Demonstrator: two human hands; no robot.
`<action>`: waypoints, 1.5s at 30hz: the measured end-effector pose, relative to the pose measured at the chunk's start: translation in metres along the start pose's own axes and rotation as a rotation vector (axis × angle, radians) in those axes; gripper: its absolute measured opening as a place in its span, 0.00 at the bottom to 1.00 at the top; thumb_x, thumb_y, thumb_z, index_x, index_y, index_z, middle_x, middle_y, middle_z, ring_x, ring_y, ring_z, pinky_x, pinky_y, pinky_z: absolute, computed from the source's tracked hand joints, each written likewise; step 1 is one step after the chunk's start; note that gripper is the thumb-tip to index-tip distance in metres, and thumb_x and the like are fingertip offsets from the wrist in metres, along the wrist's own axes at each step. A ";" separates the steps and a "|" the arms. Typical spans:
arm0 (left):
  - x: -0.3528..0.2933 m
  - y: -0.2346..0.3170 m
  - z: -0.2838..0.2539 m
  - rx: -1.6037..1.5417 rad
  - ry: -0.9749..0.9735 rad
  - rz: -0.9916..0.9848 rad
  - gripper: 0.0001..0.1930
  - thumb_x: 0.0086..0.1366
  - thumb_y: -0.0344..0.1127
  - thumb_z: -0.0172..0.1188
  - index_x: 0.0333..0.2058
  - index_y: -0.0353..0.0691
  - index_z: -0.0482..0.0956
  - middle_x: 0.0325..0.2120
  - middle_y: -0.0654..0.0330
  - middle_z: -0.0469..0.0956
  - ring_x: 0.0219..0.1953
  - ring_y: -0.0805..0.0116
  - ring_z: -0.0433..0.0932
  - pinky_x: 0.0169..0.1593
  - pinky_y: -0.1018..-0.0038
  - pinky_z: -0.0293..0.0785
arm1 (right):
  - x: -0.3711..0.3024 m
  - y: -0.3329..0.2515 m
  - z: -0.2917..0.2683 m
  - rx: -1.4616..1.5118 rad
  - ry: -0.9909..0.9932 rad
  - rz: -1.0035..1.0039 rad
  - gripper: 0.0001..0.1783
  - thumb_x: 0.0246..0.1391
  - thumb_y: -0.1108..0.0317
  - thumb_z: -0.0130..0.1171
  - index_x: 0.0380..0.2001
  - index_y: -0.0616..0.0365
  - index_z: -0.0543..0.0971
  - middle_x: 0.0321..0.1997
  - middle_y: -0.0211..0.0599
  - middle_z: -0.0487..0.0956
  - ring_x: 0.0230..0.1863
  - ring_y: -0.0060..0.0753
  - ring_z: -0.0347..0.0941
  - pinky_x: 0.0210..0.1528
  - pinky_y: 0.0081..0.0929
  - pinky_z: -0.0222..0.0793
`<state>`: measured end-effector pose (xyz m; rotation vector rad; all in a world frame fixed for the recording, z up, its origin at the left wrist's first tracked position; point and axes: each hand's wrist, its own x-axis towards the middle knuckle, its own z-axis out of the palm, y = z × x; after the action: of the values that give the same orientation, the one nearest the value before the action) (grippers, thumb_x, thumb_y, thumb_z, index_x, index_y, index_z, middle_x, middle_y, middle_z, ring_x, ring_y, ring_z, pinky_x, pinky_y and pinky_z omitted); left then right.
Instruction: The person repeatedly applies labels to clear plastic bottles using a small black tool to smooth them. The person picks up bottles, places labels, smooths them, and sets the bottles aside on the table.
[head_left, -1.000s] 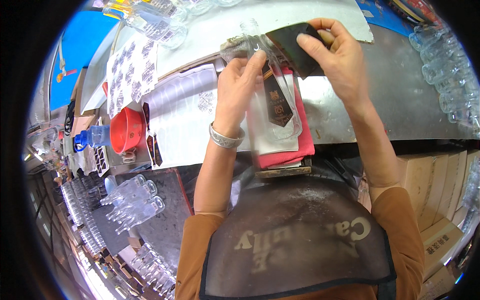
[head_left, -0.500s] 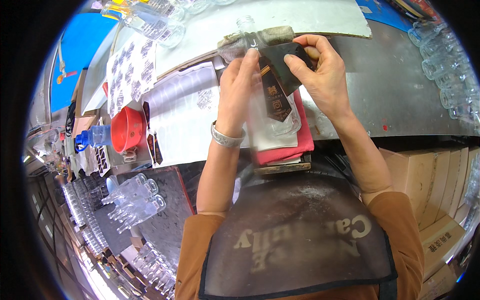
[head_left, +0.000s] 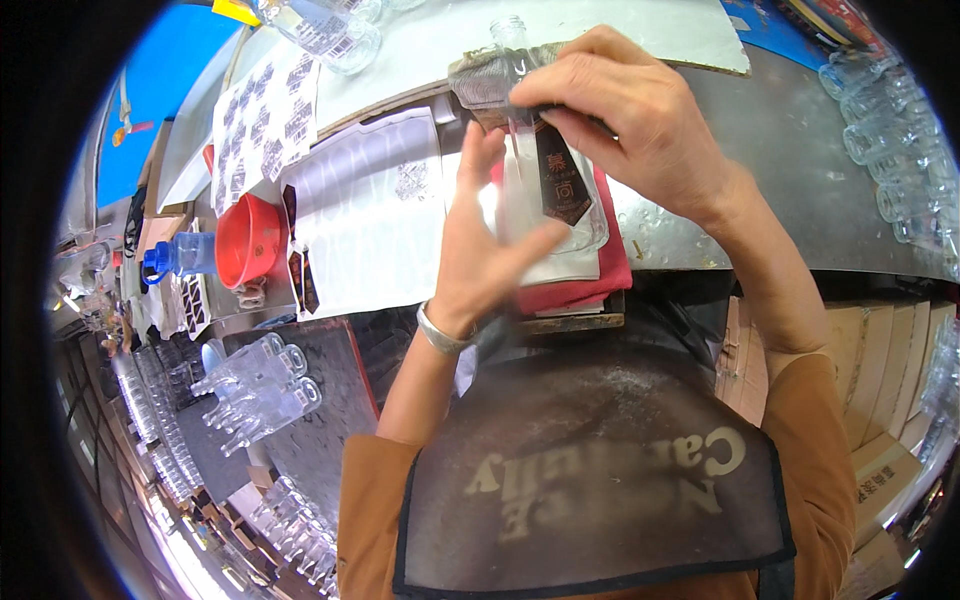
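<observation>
A clear glass bottle point(head_left: 510, 42) lies with its neck away from me and its base toward me. A dark, tie-shaped label point(head_left: 565, 190) with coppery print sits on its upper face. My right hand point(head_left: 640, 125) reaches over the bottle near its shoulder, pinching a thin black flat card point(head_left: 600, 124), seen nearly edge-on; the fingers partly hide it. My left hand point(head_left: 475, 240) is open beside the bottle's left side, thumb and fingers spread and slightly blurred. A rolled grey cloth point(head_left: 475, 80) supports the neck end, while red cloth point(head_left: 617, 262) and white layers lie under the base.
Left on the bench are a sheet of labels point(head_left: 265, 130), a pale backing sheet point(head_left: 360, 220), a red bowl point(head_left: 247, 240) and a blue-capped bottle point(head_left: 185, 255). Clear bottles point(head_left: 265, 385) lie lower left; others line the right edge point(head_left: 890, 150). Cardboard boxes point(head_left: 860, 370) stand lower right.
My left hand has come off the bottle and moved down with its fingers spread. My right hand has moved up and left across the bottle, turning the black card nearly edge-on.
</observation>
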<state>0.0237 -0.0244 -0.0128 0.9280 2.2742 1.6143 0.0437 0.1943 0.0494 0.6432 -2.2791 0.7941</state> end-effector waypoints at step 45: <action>-0.024 -0.005 0.022 0.233 0.024 0.189 0.58 0.43 0.29 0.79 0.70 0.31 0.52 0.69 0.42 0.59 0.65 0.46 0.68 0.64 0.60 0.69 | -0.012 0.023 -0.005 0.283 -0.020 0.554 0.16 0.57 0.72 0.59 0.49 0.61 0.80 0.45 0.39 0.84 0.42 0.30 0.80 0.47 0.27 0.75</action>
<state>0.0513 -0.0225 -0.0302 1.2181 2.4972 1.4555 0.0401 0.2167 0.0354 0.1235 -2.4118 1.3915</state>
